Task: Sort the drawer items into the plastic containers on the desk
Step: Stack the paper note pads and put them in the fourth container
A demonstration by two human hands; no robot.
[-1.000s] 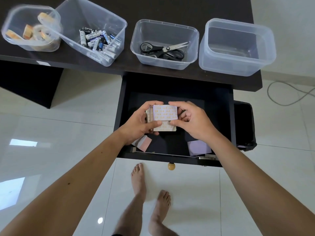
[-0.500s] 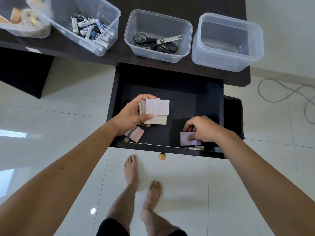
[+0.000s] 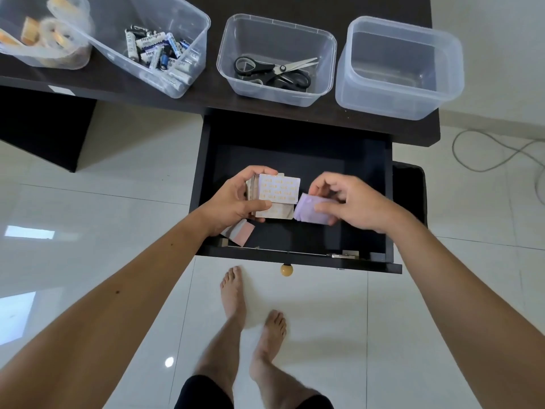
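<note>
Above the open black drawer [image 3: 295, 134] my left hand [image 3: 236, 202] grips a stack of small cards [image 3: 278, 191], the top one white with orange marks. My right hand [image 3: 351, 202] pinches a purple card [image 3: 306, 211] just right of the stack, nearly touching it. A pink card [image 3: 243, 233] lies on the drawer floor near its front left corner, partly under my left wrist. On the desk stand four clear containers: one with tape rolls [image 3: 44, 39], one with batteries [image 3: 156, 51], one with scissors [image 3: 274, 70], and an empty one [image 3: 398, 69] at the right.
The dark desk [image 3: 206, 95] runs along the top, its edge just above the drawer. A round knob [image 3: 286, 270] sticks out of the drawer front. My bare feet [image 3: 253, 314] stand on the white tiled floor below. A grey cable [image 3: 495, 152] lies on the floor at right.
My right hand picked the purple card up from the drawer's front right floor and carried it up and left, beside the stack in my left hand.
</note>
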